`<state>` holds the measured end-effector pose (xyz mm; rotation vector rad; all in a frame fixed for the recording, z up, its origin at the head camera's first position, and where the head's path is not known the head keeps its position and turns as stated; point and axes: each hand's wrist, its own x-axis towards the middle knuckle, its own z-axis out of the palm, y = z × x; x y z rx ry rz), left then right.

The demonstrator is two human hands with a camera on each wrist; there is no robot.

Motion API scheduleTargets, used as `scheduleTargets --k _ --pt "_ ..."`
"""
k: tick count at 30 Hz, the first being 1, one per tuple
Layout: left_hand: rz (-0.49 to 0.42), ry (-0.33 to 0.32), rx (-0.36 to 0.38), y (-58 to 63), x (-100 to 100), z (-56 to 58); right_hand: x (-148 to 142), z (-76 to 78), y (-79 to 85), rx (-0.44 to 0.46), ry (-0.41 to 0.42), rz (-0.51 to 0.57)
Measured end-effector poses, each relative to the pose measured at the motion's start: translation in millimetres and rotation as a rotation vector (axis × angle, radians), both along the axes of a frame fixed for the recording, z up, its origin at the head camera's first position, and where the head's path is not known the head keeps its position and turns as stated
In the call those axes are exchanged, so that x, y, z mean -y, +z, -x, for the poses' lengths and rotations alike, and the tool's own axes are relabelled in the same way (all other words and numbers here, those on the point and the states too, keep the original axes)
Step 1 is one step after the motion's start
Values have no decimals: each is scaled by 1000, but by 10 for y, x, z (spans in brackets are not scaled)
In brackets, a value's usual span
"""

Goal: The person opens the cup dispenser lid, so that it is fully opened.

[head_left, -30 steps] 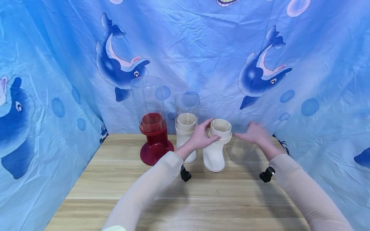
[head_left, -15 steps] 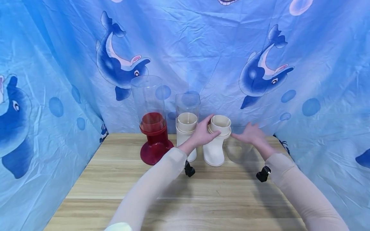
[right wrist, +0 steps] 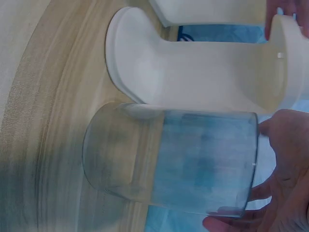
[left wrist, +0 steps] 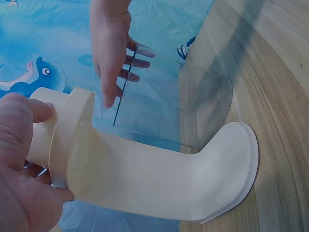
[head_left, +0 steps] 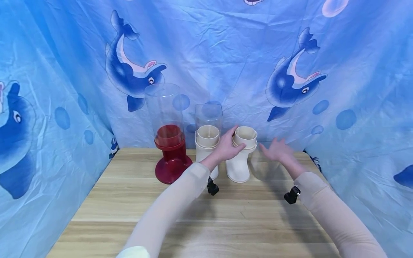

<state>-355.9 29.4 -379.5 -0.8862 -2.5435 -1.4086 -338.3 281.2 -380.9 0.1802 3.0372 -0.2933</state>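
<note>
A white boot-shaped plastic stand with a cream ring-shaped collar stands upright at the back of the table. My left hand grips the collar from its left side, thumb in front; in the left wrist view, the left fingers lie against it. Just right of that stand, a clear cylinder rises upright from the table. Around its upper rim my right hand is spread, its fingers mostly straight and overlapping the clear wall in the right wrist view.
To the left stand a second white stand with a clear container on top and a red stand with a taller clear cylinder. A blue dolphin-print curtain hangs behind the wooden table.
The white stand in my left hand has slid backward towards the curtain, beside the other white stand. My right hand has shifted slightly left beside it. The other stands keep their places.
</note>
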Motion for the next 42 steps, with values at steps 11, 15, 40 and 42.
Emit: scheduleTargets --k 11,15,40,42 --pt "33 10 -10 -18 5 30 -19 10 16 15 52 62" --pt "65 6 -39 0 32 -30 -12 6 1 8 69 87" --pt "-287 326 -509 -311 1116 -662 -53 -32 -61 -30 87 124" --pt "-302 372 -447 -337 1160 -650 -52 -33 -57 -33 89 123"
